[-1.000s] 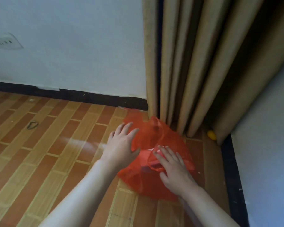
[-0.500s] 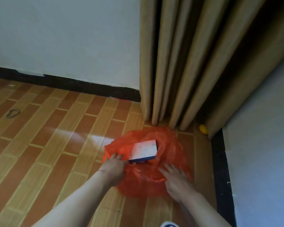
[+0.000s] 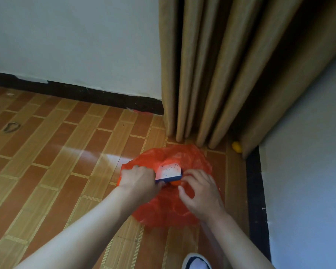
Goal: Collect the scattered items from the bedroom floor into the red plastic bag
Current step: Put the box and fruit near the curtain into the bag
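**A:** ok so both hands are down on the red plastic bag (image 3: 169,208), which lies crumpled on the floor (image 3: 70,171). Left hand (image 3: 138,178) is curled round the left end of a white box with a blue edge (image 3: 170,171), sitting in the bag's mouth. Right hand (image 3: 199,193) has its fingers bent, pinching the red plastic just right of the box.

**B:** what's the room like around the bag?

**A:** wood-pattern floor with a shiny glare patch left of the bag. Tan curtain (image 3: 211,74) hangs just behind it, white wall (image 3: 76,41) with a dark skirting board (image 3: 85,94) to the left of that. Small yellow thing (image 3: 236,146) is tucked by the curtain hem, behind-right of the bag; can't tell what it is. Dark loop (image 3: 11,127) lies on the floor far left. A shoe toe (image 3: 197,262) is cut off at the bottom edge. Something orange under the box is mostly hidden.
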The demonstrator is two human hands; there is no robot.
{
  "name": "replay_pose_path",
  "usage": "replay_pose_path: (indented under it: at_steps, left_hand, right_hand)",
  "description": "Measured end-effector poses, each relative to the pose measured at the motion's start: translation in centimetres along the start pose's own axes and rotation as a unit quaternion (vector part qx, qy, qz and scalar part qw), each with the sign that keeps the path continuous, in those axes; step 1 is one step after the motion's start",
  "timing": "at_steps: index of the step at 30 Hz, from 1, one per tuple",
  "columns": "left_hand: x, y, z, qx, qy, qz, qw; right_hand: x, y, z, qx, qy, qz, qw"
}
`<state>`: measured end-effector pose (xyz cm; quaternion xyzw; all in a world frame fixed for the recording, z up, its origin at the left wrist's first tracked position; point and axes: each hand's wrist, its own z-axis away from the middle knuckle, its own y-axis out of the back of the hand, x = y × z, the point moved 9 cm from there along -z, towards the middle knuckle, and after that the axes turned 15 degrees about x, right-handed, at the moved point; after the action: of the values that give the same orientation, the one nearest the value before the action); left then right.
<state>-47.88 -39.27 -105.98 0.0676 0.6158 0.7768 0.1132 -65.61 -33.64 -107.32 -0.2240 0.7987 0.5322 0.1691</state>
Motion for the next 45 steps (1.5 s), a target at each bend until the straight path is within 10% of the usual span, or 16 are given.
replay_pose_path:
  at_steps: [4, 9, 30, 39, 45]
  left_hand:
    - [0.3, 2.5, -2.7, 0.131, -0.054, 0.005, 0.99]
    - [0.1, -5.7, -3.4, -0.005, -0.123, -0.026, 0.992]
    - [-6.8, -12.1, -7.3, -0.046, 0.048, 0.0, 0.998]
    - [-1.5, -8.3, -6.4, 0.084, -0.019, 0.071, 0.994]
    - [1.5, -9.6, -5.0, 0.063, -0.128, 0.063, 0.988]
  right_hand:
    - [-0.6, -0.6, -1.7, -0.034, 0.02, 0.021, 0.999]
    - [1.9, -6.1, -2.0, -0.188, 0.023, 0.09, 0.978]
    - [13.9, -11.9, -4.5, -0.328, -0.028, 0.261, 0.907]
    - [5.2, -6.5, -1.6, -0.101, -0.043, 0.046, 0.993]
    - [0.0, -10.6, 6.8, -0.274, 0.012, 0.058, 0.96]
